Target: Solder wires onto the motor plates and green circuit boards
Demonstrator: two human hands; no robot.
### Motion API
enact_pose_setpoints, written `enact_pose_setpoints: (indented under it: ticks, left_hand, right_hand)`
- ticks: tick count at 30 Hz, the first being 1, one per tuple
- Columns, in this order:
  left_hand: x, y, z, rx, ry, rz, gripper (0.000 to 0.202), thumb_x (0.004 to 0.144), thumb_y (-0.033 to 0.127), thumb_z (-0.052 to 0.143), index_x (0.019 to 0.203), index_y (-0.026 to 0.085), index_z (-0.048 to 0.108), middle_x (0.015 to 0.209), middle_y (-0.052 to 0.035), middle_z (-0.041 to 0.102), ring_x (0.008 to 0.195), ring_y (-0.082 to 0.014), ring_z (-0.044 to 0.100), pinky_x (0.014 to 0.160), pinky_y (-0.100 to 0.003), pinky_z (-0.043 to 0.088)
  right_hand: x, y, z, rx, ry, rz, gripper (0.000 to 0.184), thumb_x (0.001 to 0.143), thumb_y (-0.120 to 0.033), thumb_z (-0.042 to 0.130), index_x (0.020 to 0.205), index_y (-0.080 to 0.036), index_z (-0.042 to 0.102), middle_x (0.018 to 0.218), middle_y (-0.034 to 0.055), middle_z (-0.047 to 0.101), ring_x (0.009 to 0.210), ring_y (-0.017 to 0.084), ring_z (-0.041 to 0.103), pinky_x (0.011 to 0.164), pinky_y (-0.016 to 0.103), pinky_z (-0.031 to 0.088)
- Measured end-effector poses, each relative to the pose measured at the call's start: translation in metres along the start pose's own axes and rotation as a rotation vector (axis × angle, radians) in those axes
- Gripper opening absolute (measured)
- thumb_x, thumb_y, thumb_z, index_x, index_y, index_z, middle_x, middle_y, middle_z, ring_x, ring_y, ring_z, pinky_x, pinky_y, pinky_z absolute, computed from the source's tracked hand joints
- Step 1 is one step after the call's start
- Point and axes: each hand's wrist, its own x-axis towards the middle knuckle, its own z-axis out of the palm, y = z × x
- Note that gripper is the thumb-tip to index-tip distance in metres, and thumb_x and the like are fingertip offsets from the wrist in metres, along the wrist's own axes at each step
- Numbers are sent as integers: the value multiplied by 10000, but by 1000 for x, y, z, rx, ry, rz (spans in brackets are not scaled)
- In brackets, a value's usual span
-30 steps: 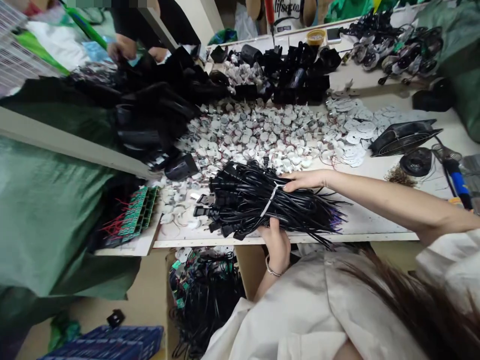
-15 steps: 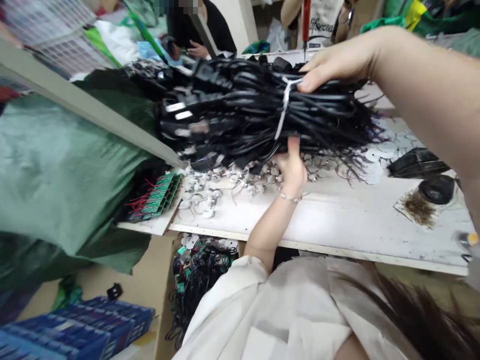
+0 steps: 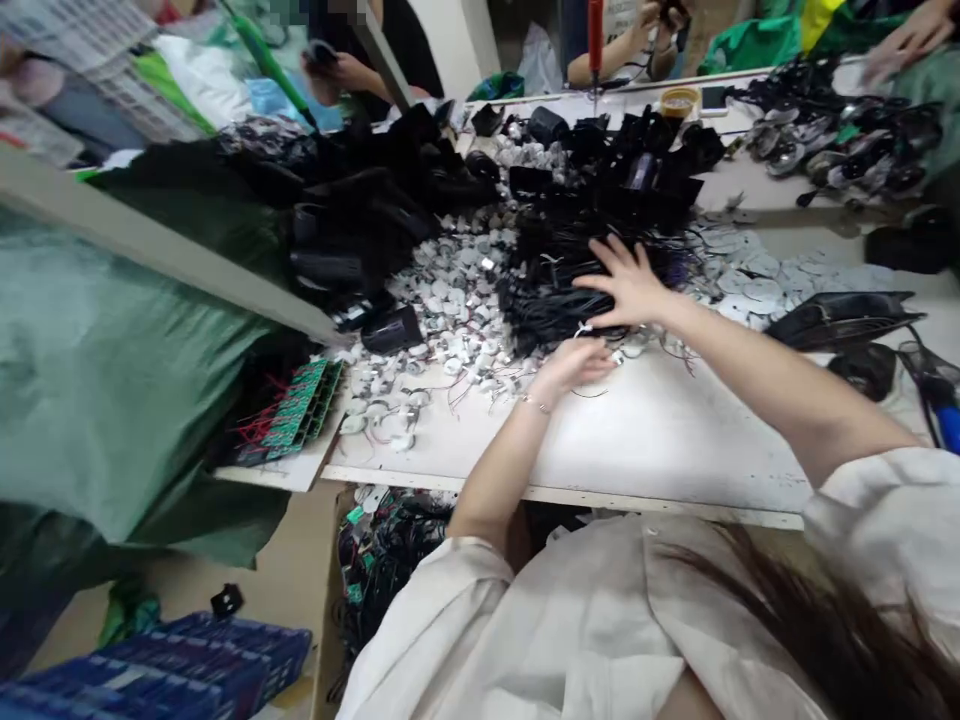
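A bundle of black power cords (image 3: 559, 290) with a white tie lies on the white worktable (image 3: 675, 440) among white round discs with thin red wires (image 3: 450, 300). My right hand (image 3: 626, 285) rests on top of the bundle, its fingers spread. My left hand (image 3: 574, 365) hovers just below the bundle's near edge, close to the white tie, fingers loosely apart. Neither hand visibly grips anything. Black plastic housings (image 3: 637, 170) are heaped beyond the bundle.
Green circuit boards with red wires (image 3: 296, 410) sit at the table's left end. A black fan guard (image 3: 840, 320) and a blue-handled tool (image 3: 946, 428) lie to the right. A co-worker's hand (image 3: 330, 70) shows beyond the table.
The cord bundle has dropped from my raised hands onto the table. Both hands have let go of it, and my right hand now lies open on top.
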Motion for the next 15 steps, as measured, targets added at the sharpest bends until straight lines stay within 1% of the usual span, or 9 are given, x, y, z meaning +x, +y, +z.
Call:
enact_pose_setpoints:
  ticks: [3,5,7,8,9,10,11,13,15]
  left_hand:
    - [-43,0,-26,183,-153,5,465,667,322,916,1041,116,733,990,-141,773,880,-241,748,959,-452,572]
    - [-57,23,-53,441,-164,394,463,778,435,822,1156,188,719,1061,-92,774,969,-217,741,936,-399,595]
    - [-49,60,-86,571,170,880,377,873,462,707,1123,179,716,992,-60,773,900,-184,736,890,-371,607]
    - [-37,82,-105,624,437,1089,371,923,459,626,1112,150,705,981,-62,765,889,-171,726,903,-367,598]
    - [-21,103,-124,740,700,1196,391,980,421,510,1147,111,680,1047,-89,751,970,-170,709,964,-372,570]
    - [-3,122,-142,992,860,1155,408,1007,350,420,1224,83,639,1168,-118,724,1092,-171,675,1043,-378,523]
    - [15,137,-158,1336,916,1009,413,1000,301,383,1273,101,619,1280,-114,688,1215,-177,614,1105,-392,472]
    - [47,151,-184,1537,799,886,381,918,288,504,1228,142,670,1367,-104,652,1319,-234,548,1158,-454,414]
    - [66,145,-199,1668,692,815,382,894,302,499,1192,161,692,1427,-113,610,1357,-303,511,1148,-561,392]
  right_hand:
    - [-28,-17,27,-52,102,-16,817,737,-476,817,1468,-286,502,1712,172,81,1566,492,25,1156,802,41]
    - [-36,-27,37,-69,154,24,855,752,-469,805,1503,-272,447,1707,195,72,1567,487,6,1155,799,20]
    - [-41,-36,39,-61,155,78,918,736,-466,820,1528,-268,399,1705,209,53,1566,490,-8,1139,815,3]
    - [-44,-41,38,-51,147,102,970,714,-476,836,1540,-264,373,1703,218,36,1565,494,-12,1130,824,0]
    - [-47,-46,38,-41,146,116,1021,695,-492,848,1552,-260,345,1702,225,21,1566,493,-13,1127,827,-2]
    - [-51,-52,38,-34,154,114,1046,695,-518,843,1563,-259,319,1701,226,13,1570,482,-7,1130,825,-4]
    - [-55,-58,40,-34,168,97,1024,724,-548,812,1568,-264,306,1703,220,22,1577,460,12,1139,816,-4]
    - [-64,-70,49,-45,190,45,860,842,-561,694,1564,-288,314,1706,188,92,1589,398,80,1167,787,8]
    - [-71,-80,64,-53,174,34,725,916,-481,626,1555,-301,333,1696,172,170,1588,368,137,1178,777,29]
